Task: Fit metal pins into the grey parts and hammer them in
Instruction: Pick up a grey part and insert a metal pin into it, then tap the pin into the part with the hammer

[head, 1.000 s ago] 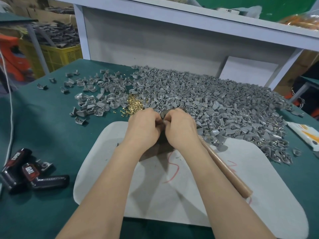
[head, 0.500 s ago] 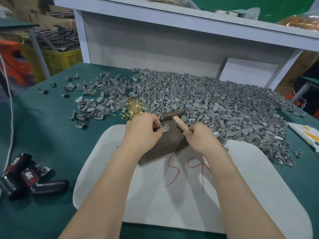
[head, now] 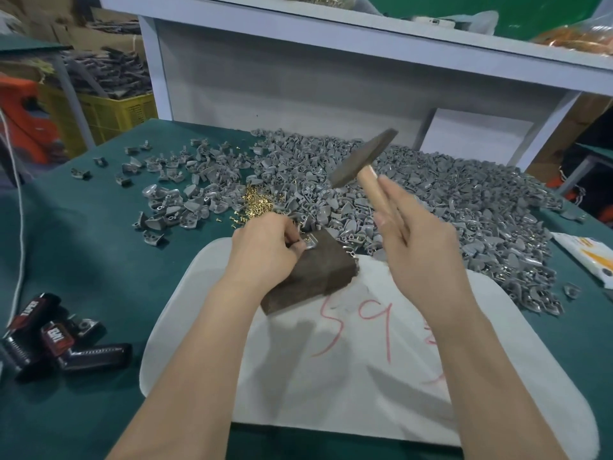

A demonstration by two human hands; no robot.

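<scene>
**Head view.** The step in hand appears to be the hammering-in. One small grey part (head: 310,242) sits on the far upper corner of a dark brown rectangular block (head: 315,277). The block lies on a white rounded board (head: 331,376) marked with red strokes, and the board lies on the green-covered table (head: 83,244). Whether a pin already stands in the part cannot be told, since it is small and partly covered by fingers.

The left hand (head: 265,247) reaches in from the lower left with its fingers curled. Its fingertips pinch the grey part and steady it against the top of the block.

The right hand (head: 421,247) holds a wooden-handled hammer with a dark metal head (head: 363,157), gripping the handle close below the head. The fingers close loosely about the handle, some lying nearly straight along it, though blur hides the finer detail. The head is tilted, lifted over the heap and well apart from the block, above and to the right of the part.

The next move probably calls for a short, square downward stroke onto the part. The left fingertips lie just beside the target, so there is little room for a glancing blow.

The large heap of loose grey parts (head: 431,200) covers the far side of the table. A small pile of brass-coloured pins (head: 255,202) lies just beyond the left hand. Black-and-red tools (head: 66,343) lie near the table's left edge.
</scene>
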